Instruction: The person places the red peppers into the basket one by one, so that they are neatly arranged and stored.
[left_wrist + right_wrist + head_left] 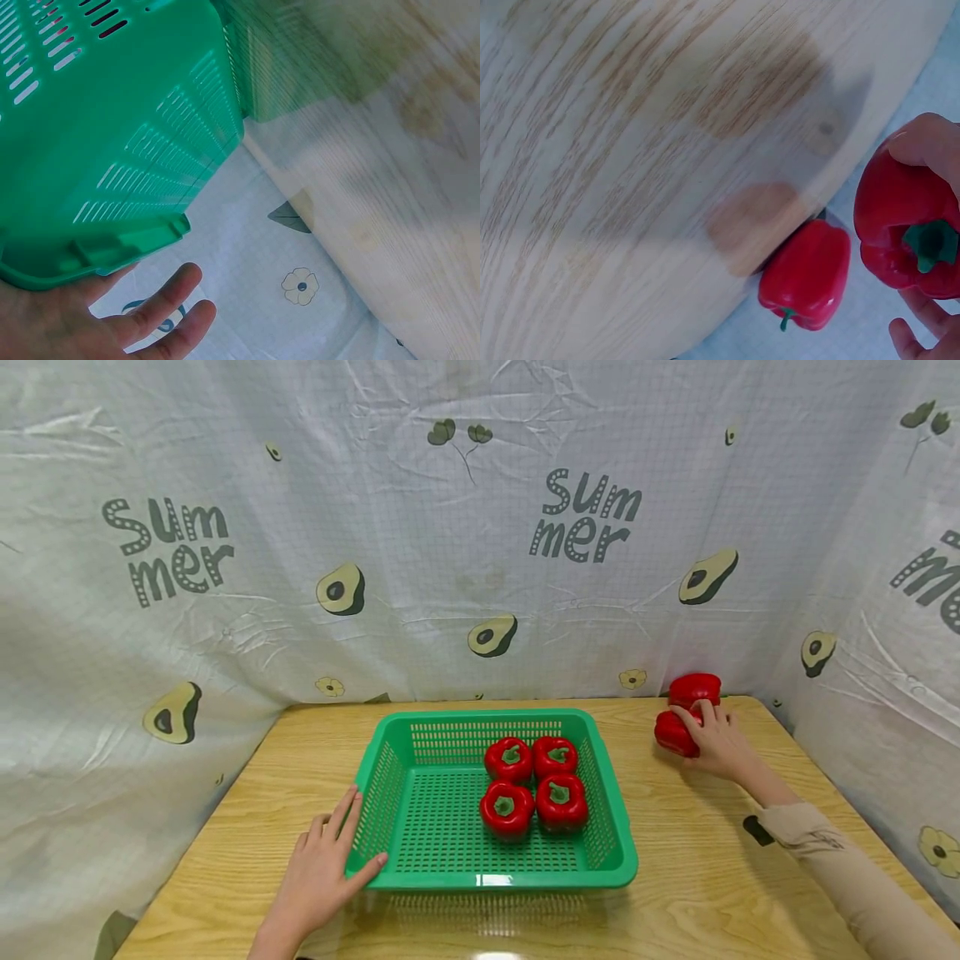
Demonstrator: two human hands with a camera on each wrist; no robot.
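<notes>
At the back right of the table, my right hand point(717, 745) grips a red bell pepper point(673, 734). In the right wrist view the thumb and fingers lie around this held pepper point(900, 217), its green stem facing the camera. Just behind it another red bell pepper point(694, 688) lies by the back edge. My left hand point(317, 870) rests on the left rim of a green plastic basket point(491, 882), fingers extended along it. Several red peppers point(504, 810) stand stem up in the basket's right half. The left wrist view shows the hand's fingers point(161, 307) straight beside the rim.
The wooden table point(675, 893) carries the basket at its middle. A white cloth point(420, 527) printed with avocados and lettering hangs behind and along both sides. A small black object point(758, 831) is partly visible by the right sleeve point(847, 868).
</notes>
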